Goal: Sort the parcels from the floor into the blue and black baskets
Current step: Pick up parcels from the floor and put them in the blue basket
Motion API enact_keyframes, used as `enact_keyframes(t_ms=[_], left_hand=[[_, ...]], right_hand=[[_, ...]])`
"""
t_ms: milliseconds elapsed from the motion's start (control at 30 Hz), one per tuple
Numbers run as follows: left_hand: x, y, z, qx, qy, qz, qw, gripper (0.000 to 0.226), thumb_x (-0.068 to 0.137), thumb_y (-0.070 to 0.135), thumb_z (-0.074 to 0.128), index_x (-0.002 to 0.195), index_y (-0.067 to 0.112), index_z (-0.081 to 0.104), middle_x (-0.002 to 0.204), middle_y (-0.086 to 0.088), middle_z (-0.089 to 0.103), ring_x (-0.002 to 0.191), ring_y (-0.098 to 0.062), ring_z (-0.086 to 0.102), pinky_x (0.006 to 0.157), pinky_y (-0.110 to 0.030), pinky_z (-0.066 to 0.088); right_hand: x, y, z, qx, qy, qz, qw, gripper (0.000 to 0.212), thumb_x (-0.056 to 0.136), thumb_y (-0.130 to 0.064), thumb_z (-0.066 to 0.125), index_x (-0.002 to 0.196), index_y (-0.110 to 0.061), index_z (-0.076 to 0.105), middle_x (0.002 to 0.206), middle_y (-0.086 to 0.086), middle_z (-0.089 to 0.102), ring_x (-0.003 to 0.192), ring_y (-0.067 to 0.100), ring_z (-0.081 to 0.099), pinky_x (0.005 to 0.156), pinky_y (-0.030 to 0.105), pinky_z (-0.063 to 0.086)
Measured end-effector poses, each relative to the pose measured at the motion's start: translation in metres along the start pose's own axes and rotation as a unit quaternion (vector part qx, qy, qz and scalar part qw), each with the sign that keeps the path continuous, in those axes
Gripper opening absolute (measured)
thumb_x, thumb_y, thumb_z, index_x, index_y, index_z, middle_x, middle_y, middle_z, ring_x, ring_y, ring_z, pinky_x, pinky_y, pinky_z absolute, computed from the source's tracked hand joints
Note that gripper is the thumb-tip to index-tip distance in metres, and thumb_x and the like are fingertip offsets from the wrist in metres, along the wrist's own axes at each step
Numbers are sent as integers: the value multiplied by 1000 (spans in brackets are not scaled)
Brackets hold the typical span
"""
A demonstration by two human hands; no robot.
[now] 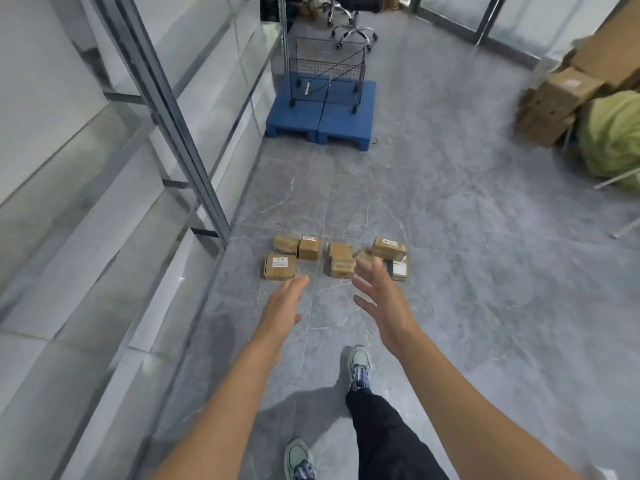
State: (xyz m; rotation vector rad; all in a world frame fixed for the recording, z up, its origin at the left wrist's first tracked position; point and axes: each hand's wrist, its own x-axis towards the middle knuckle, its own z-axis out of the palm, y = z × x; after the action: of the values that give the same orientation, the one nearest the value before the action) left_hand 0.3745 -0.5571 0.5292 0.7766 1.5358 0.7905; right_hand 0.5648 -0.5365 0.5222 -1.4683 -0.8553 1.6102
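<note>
Several small cardboard parcels lie in a cluster on the grey tiled floor: a labelled one (279, 266) at the near left, two behind it (308, 248), a stack in the middle (340, 260), and a labelled one (388, 248) on the right over a darker parcel (399, 270). My left hand (282, 303) reaches forward, fingers straight, empty, its tips just short of the near left parcel. My right hand (379, 296) is spread open and empty in front of the middle stack. A black wire basket (327, 72) stands on a blue platform (320, 112) further ahead.
Glass partitions with metal frames (166, 109) run along the left. An office chair (353, 26) stands behind the basket. Stacked cardboard boxes (557, 98) and a green sack (609, 136) fill the right side. My feet (360, 367) stand on the floor below the hands.
</note>
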Motion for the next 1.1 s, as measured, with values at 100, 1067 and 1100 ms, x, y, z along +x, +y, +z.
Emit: enact_keyframes(t_ms=[100, 1067, 1100], left_hand=[[41, 10, 12, 5, -9, -18, 1000, 46, 106, 47, 49, 148, 29, 52, 150, 7, 50, 135, -12, 48, 115, -46, 45], [599, -89, 177, 103, -49, -227, 967, 31, 105, 43, 50, 128, 25, 62, 118, 16, 59, 110, 2, 53, 113, -47, 43], [620, -106, 180, 109, -56, -233, 965, 28, 105, 42, 50, 126, 26, 60, 115, 17, 57, 107, 4, 51, 112, -46, 43]], right_hand=[[41, -3, -10, 6, 10, 8, 1000, 78, 90, -74, 43, 150, -25, 55, 151, -7, 57, 138, 15, 55, 119, 47, 43], [571, 161, -158, -14, 104, 230, 968, 67, 107, -62, 35, 156, -18, 48, 157, -3, 51, 142, 18, 50, 125, 50, 34], [588, 182, -159, -17, 109, 238, 965, 66, 108, -60, 34, 156, -17, 48, 158, -3, 51, 142, 18, 50, 124, 50, 34]])
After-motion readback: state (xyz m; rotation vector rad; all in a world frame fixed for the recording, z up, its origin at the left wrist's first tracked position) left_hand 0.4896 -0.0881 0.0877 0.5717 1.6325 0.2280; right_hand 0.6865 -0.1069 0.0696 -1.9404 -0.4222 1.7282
